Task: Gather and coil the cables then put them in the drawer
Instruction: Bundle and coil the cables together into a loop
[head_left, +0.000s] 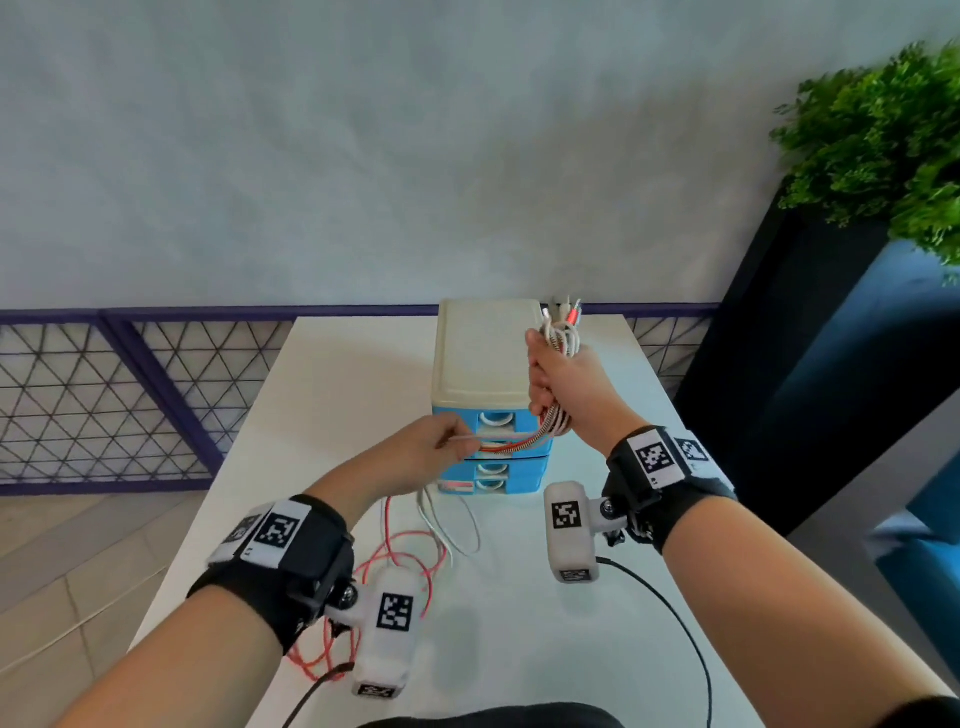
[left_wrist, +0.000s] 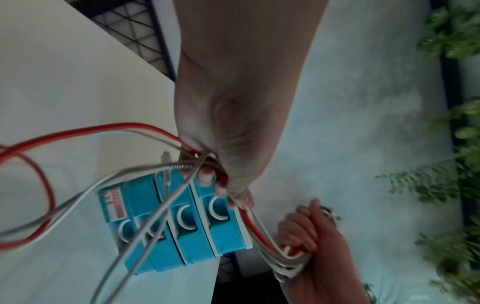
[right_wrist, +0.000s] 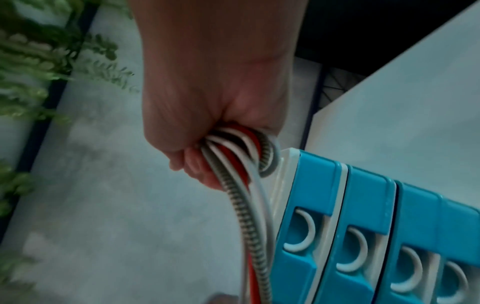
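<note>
My right hand (head_left: 558, 379) (right_wrist: 207, 127) grips a bundle of white, red and braided cables (head_left: 558, 332) (right_wrist: 244, 156), raised beside the top of the blue drawer unit (head_left: 491, 410) (left_wrist: 171, 222) (right_wrist: 363, 226). Plug ends stick up above the fist. The cables run leftward to my left hand (head_left: 431, 447) (left_wrist: 233, 156), which pinches them in front of the top drawer. From there loose red and white cable (head_left: 410, 551) (left_wrist: 39, 185) hangs down onto the white table (head_left: 519, 597). All drawers look closed.
The drawer unit has a cream lid (head_left: 485, 353) and stands at the table's far middle. A black cord (head_left: 670, 618) crosses the near right of the table. A dark planter with a green plant (head_left: 878, 140) stands to the right; a purple mesh fence (head_left: 114, 395) runs behind.
</note>
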